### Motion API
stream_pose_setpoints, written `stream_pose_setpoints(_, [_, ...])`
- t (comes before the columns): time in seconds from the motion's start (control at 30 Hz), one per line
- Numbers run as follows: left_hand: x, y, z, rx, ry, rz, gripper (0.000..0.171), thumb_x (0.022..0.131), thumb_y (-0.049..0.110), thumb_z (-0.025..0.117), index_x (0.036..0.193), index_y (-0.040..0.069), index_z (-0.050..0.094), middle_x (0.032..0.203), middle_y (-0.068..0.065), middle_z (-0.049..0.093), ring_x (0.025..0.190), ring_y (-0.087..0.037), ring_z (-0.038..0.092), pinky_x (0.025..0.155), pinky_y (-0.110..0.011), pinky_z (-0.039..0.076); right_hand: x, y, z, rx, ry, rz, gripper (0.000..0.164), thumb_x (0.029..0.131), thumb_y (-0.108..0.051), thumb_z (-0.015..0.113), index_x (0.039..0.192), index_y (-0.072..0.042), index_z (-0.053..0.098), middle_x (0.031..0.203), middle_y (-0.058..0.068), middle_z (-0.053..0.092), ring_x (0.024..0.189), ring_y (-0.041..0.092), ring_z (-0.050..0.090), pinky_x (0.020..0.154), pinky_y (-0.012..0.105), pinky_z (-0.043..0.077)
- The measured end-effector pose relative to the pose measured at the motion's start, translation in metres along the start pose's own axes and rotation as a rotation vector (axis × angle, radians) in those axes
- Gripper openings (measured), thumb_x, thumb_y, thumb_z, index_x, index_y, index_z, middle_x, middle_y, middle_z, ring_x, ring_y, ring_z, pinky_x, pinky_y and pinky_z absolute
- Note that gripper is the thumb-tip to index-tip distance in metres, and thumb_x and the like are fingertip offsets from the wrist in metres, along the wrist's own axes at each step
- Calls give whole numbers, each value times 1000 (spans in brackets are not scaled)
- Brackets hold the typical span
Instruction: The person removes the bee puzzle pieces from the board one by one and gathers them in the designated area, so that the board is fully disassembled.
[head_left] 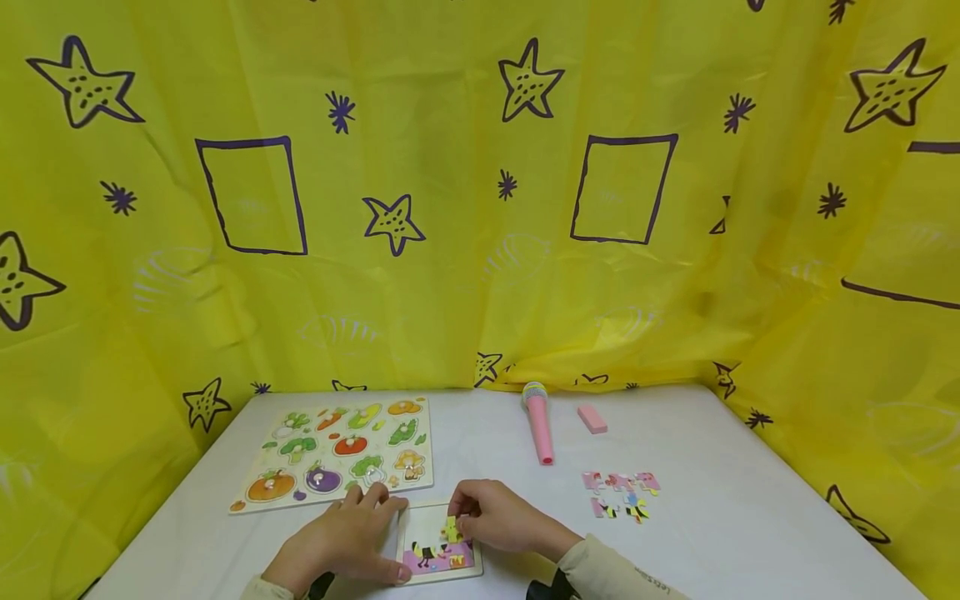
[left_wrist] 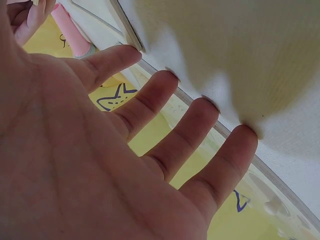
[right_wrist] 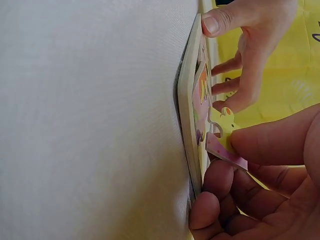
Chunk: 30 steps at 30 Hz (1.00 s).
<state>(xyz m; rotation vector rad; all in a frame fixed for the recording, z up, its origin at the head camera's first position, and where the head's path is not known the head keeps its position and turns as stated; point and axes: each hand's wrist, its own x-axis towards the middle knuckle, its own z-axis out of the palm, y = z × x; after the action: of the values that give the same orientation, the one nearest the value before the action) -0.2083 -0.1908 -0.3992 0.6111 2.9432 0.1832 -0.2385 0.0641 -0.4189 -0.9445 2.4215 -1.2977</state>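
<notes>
A small square jigsaw puzzle tray (head_left: 450, 577) lies at the table's front, with some pink and yellow pieces fitted along its lower part. My left hand (head_left: 341, 537) spreads over its left side, with the thumb on the lower left corner and the index fingertip by the upper left corner. In the left wrist view its fingers are extended and apart. My right hand (head_left: 498, 518) pinches a yellow and pink puzzle piece (right_wrist: 226, 122) between thumb and fingers, over the tray's right side. In the right wrist view the piece is tilted against the tray.
A vegetable peg puzzle board (head_left: 337, 467) lies behind the left hand. Farther back are a pink toy microphone (head_left: 541, 429) and a pink block (head_left: 592, 419). Several loose puzzle pieces (head_left: 618, 482) lie to the right. A yellow patterned curtain (head_left: 450, 292) encloses the table.
</notes>
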Motion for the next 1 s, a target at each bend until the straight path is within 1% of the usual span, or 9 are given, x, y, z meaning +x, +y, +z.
stream_pose_setpoints(0.1, [0,1,0,3,-1,-4,88,77,62,90,142,10,63,126,-8,53,115,-40,52,101,-64,47,0,0,0,-3,8,3,14,94,5,68,96,-9,67,84,-4,63,76,6,55,70,23,47])
stream_pose_setpoints(0.37, [0,2,-2,1,-13,-23,87,77,61,91,142,11,64,127,-7,53,117,-40,52,102,-64,46,1,-2,3,-69,12,-1,18,93,6,67,94,-12,66,81,-7,60,74,4,52,68,23,45])
stream_pose_setpoints(0.47, [0,2,-1,2,-16,-22,87,77,61,90,143,11,63,128,-8,54,117,-40,52,103,-65,46,0,-1,3,-59,26,-4,17,94,5,67,95,-12,67,82,-8,61,75,4,53,69,22,46])
stream_pose_setpoints(0.63, [0,2,-1,2,-13,-20,88,77,62,90,143,11,63,128,-8,53,116,-40,52,102,-65,46,-2,-2,1,-19,52,14,14,97,3,67,98,-11,68,85,-6,62,78,8,55,71,24,48])
stream_pose_setpoints(0.77, [-1,1,0,-13,-4,-9,87,77,61,91,142,10,63,126,-7,53,116,-41,51,102,-66,46,-3,-2,-2,14,66,15,14,97,4,67,99,-9,68,86,-2,63,75,10,59,70,25,51])
stream_pose_setpoints(0.87, [-1,1,0,-28,4,0,87,77,59,92,142,9,64,125,-7,53,117,-42,51,101,-67,45,-6,0,-7,27,78,6,13,96,5,67,99,-8,68,87,-1,63,72,11,61,67,24,52])
stream_pose_setpoints(1.0, [-1,0,0,-28,2,5,87,77,58,92,142,9,64,126,-8,53,117,-43,52,102,-67,45,-13,4,-18,6,106,-20,12,96,5,68,100,-6,69,88,-1,63,71,11,61,67,25,52])
